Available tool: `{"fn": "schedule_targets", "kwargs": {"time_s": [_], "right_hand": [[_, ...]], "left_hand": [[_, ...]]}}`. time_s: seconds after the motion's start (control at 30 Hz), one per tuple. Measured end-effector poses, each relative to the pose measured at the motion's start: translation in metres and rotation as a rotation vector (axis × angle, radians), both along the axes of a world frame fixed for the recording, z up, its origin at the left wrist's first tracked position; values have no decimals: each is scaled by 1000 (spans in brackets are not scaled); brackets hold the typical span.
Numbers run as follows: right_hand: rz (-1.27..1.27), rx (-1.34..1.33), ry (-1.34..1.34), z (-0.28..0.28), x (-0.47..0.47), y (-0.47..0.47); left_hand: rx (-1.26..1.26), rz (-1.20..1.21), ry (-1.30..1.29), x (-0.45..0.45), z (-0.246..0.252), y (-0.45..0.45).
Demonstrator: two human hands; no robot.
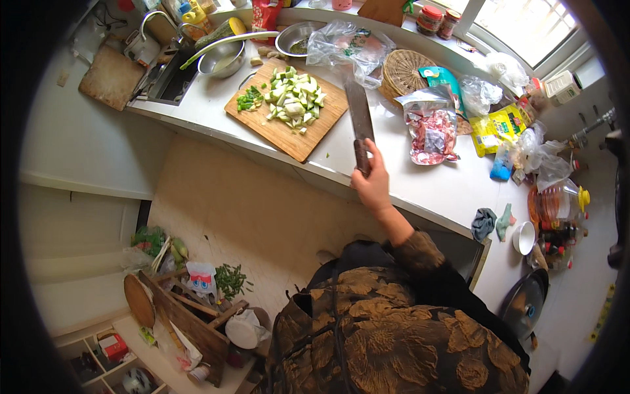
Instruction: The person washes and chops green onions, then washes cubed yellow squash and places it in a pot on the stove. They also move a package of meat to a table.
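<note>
My right hand (pixel 372 180) is closed around the dark handle of a kitchen knife (pixel 361 111) with a broad blade, which lies along the right side of a wooden cutting board (pixel 290 140). The blade points toward the back of the white counter (pixel 389 167). Whether it rests on the counter I cannot tell. On the board sits a heap of chopped pale green vegetable (pixel 295 96), with a small pile of cut green pieces (pixel 250 98) to its left. My left hand is out of view. Right of the knife lies an opened foil pack of raw red meat (pixel 432 133).
Behind the board stand two metal bowls (pixel 222 61) (pixel 298 38) and a plastic bag (pixel 349 47). A wicker basket (pixel 404 71), yellow packets (pixel 497 130), an oil bottle (pixel 553 202), a white bowl (pixel 524 238) and a lidded pan (pixel 522 305) line the right. The sink (pixel 172 88) is at left.
</note>
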State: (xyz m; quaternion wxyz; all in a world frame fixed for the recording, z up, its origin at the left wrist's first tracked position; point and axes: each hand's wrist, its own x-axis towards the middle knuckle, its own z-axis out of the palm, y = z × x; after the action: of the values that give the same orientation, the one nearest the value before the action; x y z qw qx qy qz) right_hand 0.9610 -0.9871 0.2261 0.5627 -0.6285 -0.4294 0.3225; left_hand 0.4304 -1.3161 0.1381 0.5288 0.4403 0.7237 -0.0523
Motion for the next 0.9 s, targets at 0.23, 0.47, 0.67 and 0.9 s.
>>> {"fn": "schedule_targets", "kwargs": {"time_s": [0.23,0.47,0.67,0.9], "right_hand": [[-6,-154,453,27,-10,-3],[-76,-345,620,-35,11,46],[-86,-366,627,-81,37,94],[94,-450,-268,-102,70,169]], "left_hand": [[97,-19,-39,-52,-30,-21],[29,10,-44,-15,-17,24],[10,-3,8,24,27,108],[-26,-45,14,89,21,144]]}}
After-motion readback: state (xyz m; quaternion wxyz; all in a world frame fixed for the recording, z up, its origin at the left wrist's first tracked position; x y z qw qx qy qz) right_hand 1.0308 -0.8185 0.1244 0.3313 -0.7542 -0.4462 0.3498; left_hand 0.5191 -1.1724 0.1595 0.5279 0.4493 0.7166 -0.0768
